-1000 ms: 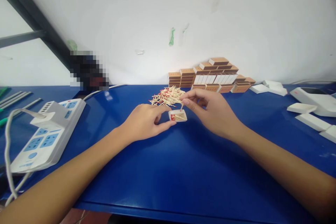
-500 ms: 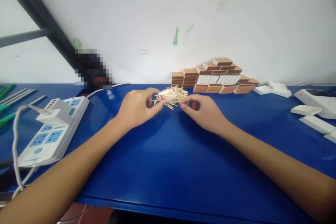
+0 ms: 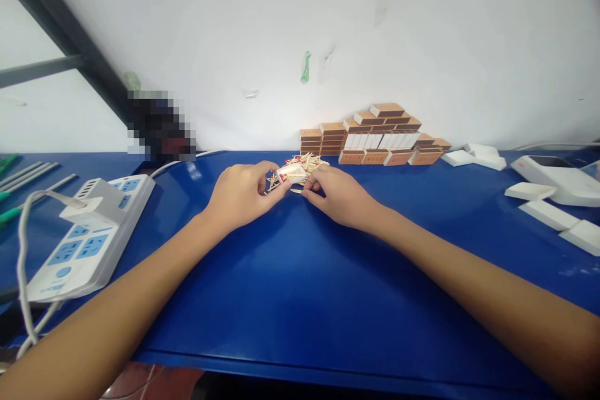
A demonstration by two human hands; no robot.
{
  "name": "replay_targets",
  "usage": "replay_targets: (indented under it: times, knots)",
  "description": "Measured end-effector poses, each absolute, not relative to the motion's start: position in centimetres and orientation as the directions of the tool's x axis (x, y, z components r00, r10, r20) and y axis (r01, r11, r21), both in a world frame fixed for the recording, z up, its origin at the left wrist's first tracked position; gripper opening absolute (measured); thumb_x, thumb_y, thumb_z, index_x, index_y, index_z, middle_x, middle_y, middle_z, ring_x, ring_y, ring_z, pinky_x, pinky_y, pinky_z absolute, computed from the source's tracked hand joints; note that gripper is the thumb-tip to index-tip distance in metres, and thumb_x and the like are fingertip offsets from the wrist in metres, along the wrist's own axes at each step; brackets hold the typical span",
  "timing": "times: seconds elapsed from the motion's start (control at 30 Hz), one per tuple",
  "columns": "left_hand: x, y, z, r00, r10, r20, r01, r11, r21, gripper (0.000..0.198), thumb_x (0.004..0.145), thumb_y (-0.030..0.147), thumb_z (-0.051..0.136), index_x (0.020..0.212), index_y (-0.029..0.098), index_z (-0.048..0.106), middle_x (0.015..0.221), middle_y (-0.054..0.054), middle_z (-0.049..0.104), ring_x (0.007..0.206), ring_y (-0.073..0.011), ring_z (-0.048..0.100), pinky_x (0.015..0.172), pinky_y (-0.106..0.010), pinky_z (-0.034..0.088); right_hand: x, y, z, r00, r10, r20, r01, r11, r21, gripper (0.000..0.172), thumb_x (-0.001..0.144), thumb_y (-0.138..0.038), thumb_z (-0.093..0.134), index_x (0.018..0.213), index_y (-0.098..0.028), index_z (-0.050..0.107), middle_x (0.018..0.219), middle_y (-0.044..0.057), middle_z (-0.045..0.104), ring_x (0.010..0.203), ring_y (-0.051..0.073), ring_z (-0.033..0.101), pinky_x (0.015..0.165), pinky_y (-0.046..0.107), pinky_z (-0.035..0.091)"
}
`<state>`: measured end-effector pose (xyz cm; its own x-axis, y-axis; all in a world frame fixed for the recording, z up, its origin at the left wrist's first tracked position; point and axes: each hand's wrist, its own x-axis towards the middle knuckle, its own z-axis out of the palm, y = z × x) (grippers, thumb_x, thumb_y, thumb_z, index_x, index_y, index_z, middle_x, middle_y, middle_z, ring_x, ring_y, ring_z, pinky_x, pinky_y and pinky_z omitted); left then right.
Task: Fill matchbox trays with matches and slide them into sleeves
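Note:
Between the thumb and fingers of my left hand (image 3: 244, 192) is a small white matchbox tray (image 3: 291, 173) with some red-tipped matches in it. A heap of loose matches (image 3: 309, 161) lies on the blue table just behind the tray, partly covered by both hands. My right hand (image 3: 340, 194) is close to the tray's right side, thumb and forefinger pinched on a matchstick (image 3: 297, 190). Stacked matchboxes (image 3: 375, 137) with brown tops and dark sides stand against the wall, right of the heap.
On the left lies a white power strip (image 3: 94, 244) with a plug and cable. White trays (image 3: 546, 215) and a white device (image 3: 557, 178) rest at the right. Green-and-white sticks (image 3: 35, 178) lie far left. The blue table (image 3: 300, 306) ends at a front edge near me.
My right hand has moved left to the matches and now pinches a matchstick. My left hand still holds the tray in nearly the same place. The view has shifted slightly right.

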<state>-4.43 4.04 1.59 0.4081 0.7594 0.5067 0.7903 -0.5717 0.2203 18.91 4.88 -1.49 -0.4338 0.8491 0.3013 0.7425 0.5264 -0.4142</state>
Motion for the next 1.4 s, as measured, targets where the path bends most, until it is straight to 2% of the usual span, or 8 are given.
replay_targets:
  times: [0.1, 0.3, 0.47, 0.6, 0.87, 1.0, 1.17, 1.4]
  knots:
    - [-4.3, 3.9, 1.6, 0.414, 0.764, 0.495, 0.796, -0.568, 0.211, 0.035, 0.091, 0.049, 0.068, 0.107, 0.018, 0.076, 0.061, 0.002, 0.066, 0.053, -0.014, 0.059, 0.057, -0.027, 0.038, 20.8, 3.4, -0.5, -0.483, 0.84, 0.248, 0.766, 0.542, -0.346, 0.012, 0.092, -0.021, 0.063, 0.081, -0.021, 0.064, 0.087, 0.007, 0.065, 0.082, 0.022, 0.06, 0.072, 0.035, 0.044]
    - [-3.8, 3.4, 1.1, 0.477, 0.75, 0.457, 0.778, -0.603, 0.176, 0.034, 0.092, 0.048, 0.067, 0.107, 0.019, 0.076, 0.063, 0.002, 0.066, 0.054, -0.0138, 0.059, 0.056, -0.027, 0.037, 23.7, 1.4, 1.2, -0.307, 0.952, 0.015, 0.897, 0.294, -0.331, 0.025, 0.095, -0.042, 0.061, 0.081, -0.022, 0.065, 0.085, 0.005, 0.067, 0.071, 0.02, 0.059, 0.061, 0.033, 0.04]
    - [-3.5, 3.1, 0.8, 0.492, 0.734, 0.469, 0.762, -0.623, 0.175, 0.034, 0.092, 0.048, 0.067, 0.108, 0.019, 0.076, 0.059, 0.004, 0.062, 0.052, -0.0127, 0.056, 0.056, -0.027, 0.037, 24.8, 2.7, 0.6, -0.536, 0.83, 0.155, 0.728, 0.547, -0.413, 0.023, 0.101, -0.025, 0.046, 0.106, -0.022, 0.069, 0.105, 0.009, 0.065, 0.091, 0.021, 0.062, 0.08, 0.035, 0.048]
    - [-3.4, 3.0, 0.8, 0.505, 0.72, 0.476, 0.749, -0.639, 0.172, 0.034, 0.092, 0.047, 0.068, 0.108, 0.019, 0.077, 0.06, 0.004, 0.062, 0.052, -0.0122, 0.056, 0.056, -0.027, 0.038, 25.1, 3.2, 0.1, -0.672, 0.714, 0.195, 0.601, 0.68, -0.42, 0.039, 0.098, -0.01, 0.041, 0.124, -0.024, 0.067, 0.116, 0.01, 0.062, 0.108, 0.024, 0.059, 0.091, 0.037, 0.048]
    - [-3.4, 3.0, 0.8, 0.508, 0.726, 0.463, 0.749, -0.638, 0.179, 0.034, 0.092, 0.048, 0.068, 0.106, 0.019, 0.078, 0.059, 0.004, 0.062, 0.052, -0.012, 0.056, 0.055, -0.027, 0.036, 24.5, 2.3, 1.3, -0.64, 0.765, 0.071, 0.679, 0.607, -0.414, 0.033, 0.103, -0.022, 0.043, 0.127, -0.024, 0.065, 0.103, 0.008, 0.072, 0.091, 0.023, 0.067, 0.079, 0.034, 0.05]
    - [-3.3, 3.0, 0.9, 0.505, 0.726, 0.466, 0.75, -0.637, 0.18, 0.034, 0.092, 0.048, 0.068, 0.107, 0.019, 0.078, 0.06, 0.004, 0.063, 0.052, -0.0122, 0.056, 0.055, -0.027, 0.036, 24.7, 2.4, 1.2, -0.642, 0.758, 0.12, 0.651, 0.621, -0.436, 0.037, 0.105, -0.022, 0.038, 0.132, -0.025, 0.063, 0.11, 0.009, 0.071, 0.098, 0.023, 0.067, 0.084, 0.035, 0.051]
    - [-3.2, 2.8, 0.9, 0.511, 0.727, 0.459, 0.75, -0.638, 0.177, 0.034, 0.092, 0.048, 0.068, 0.108, 0.02, 0.078, 0.062, 0.003, 0.064, 0.051, -0.0121, 0.055, 0.055, -0.027, 0.036, 24.5, 2.6, 0.6, -0.724, 0.673, 0.154, 0.543, 0.693, -0.474, 0.036, 0.101, -0.015, 0.04, 0.116, -0.025, 0.071, 0.11, 0.01, 0.065, 0.098, 0.022, 0.061, 0.088, 0.038, 0.05]
    - [-3.2, 2.8, 1.0, 0.513, 0.721, 0.465, 0.743, -0.645, 0.181, 0.033, 0.092, 0.048, 0.067, 0.106, 0.02, 0.077, 0.061, 0.003, 0.064, 0.05, -0.0118, 0.054, 0.054, -0.027, 0.035, 25.3, 2.8, 0.7, -0.688, 0.721, 0.083, 0.625, 0.647, -0.437, 0.018, 0.103, -0.03, 0.05, 0.1, -0.023, 0.066, 0.108, 0.009, 0.061, 0.099, 0.024, 0.058, 0.085, 0.037, 0.047]
